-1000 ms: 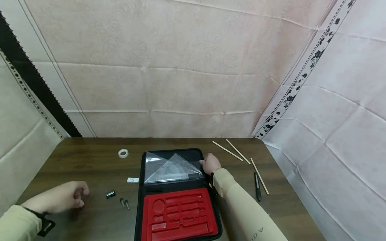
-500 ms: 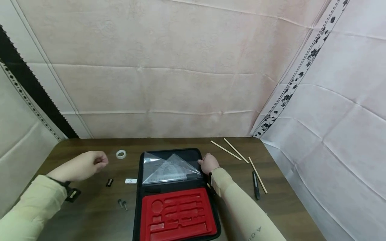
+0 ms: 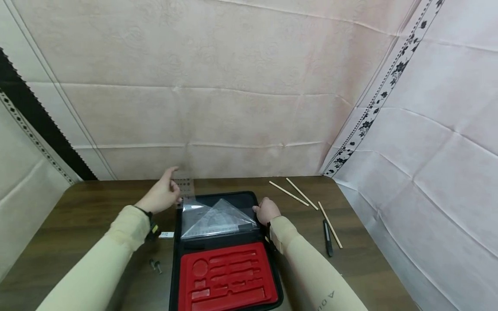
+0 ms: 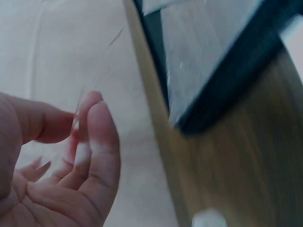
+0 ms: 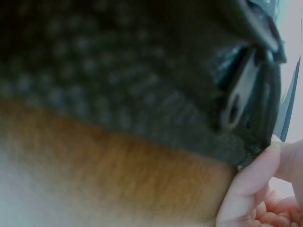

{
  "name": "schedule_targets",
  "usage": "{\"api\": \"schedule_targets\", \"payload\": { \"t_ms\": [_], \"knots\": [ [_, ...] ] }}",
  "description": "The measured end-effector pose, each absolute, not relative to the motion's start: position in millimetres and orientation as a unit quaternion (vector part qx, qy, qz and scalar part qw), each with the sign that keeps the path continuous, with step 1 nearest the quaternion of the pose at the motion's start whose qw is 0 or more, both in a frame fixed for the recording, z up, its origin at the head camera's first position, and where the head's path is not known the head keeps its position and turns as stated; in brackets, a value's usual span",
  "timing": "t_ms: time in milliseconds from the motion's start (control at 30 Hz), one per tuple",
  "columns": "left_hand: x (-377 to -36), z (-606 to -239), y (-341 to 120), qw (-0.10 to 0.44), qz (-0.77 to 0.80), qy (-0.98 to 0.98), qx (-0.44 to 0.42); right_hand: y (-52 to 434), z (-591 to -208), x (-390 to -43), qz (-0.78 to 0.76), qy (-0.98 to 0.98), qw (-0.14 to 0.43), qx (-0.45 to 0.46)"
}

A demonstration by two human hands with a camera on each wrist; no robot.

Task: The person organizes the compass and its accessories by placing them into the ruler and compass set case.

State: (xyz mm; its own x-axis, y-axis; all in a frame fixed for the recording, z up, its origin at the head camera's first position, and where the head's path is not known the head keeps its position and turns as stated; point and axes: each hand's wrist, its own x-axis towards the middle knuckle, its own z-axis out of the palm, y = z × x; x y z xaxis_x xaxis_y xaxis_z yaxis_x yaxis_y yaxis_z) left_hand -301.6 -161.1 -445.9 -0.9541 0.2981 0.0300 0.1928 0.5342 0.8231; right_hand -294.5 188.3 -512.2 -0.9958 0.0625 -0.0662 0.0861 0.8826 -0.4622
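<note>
In the head view, my left hand (image 3: pixel 161 195) is raised over the far left corner of an open black zip case (image 3: pixel 243 199). It pinches a thin clear plastic sheet (image 3: pixel 186 186) with rows of small marks. In the left wrist view the sheet is nearly edge-on between thumb and fingertips (image 4: pixel 105 127). My right hand (image 3: pixel 267 211) grips the case's right edge; the right wrist view shows thumb and fingers (image 5: pixel 251 189) on its zipped rim. A clear pocket (image 3: pixel 221 220) fills the case's far half, a red moulded tray (image 3: pixel 229 276) its near half.
Left of the case lie a small white block (image 3: pixel 166 235) and two screws (image 3: pixel 155 265). Three wooden sticks (image 3: pixel 330 224) and a black, slim tool (image 3: pixel 328 238) lie to the right. A fabric wall (image 3: pixel 233 162) rises behind the table.
My left hand has moved from the table's left side to the case's far left corner; the clear sheet now shows in its fingers. The left arm now hides the white ring and small dark object. Right hand unchanged.
</note>
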Motion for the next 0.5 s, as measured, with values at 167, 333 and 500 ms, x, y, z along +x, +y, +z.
{"api": "schedule_targets", "payload": {
  "t_ms": [167,333,500],
  "knots": [
    [-315.2,-455.8,-129.3,0.052,0.492,0.861,0.119,188.8,-512.3,-294.7,-0.243,0.969,0.027,0.04],
    [-323.9,-469.0,-113.0,0.03,0.508,0.855,0.1,189.0,-515.8,-296.1,-0.246,0.968,0.032,0.035],
    [-330.6,-478.8,-106.8,0.0,0.494,0.865,0.09,189.5,-516.8,-297.4,-0.24,0.97,0.02,0.031]
  ]
}}
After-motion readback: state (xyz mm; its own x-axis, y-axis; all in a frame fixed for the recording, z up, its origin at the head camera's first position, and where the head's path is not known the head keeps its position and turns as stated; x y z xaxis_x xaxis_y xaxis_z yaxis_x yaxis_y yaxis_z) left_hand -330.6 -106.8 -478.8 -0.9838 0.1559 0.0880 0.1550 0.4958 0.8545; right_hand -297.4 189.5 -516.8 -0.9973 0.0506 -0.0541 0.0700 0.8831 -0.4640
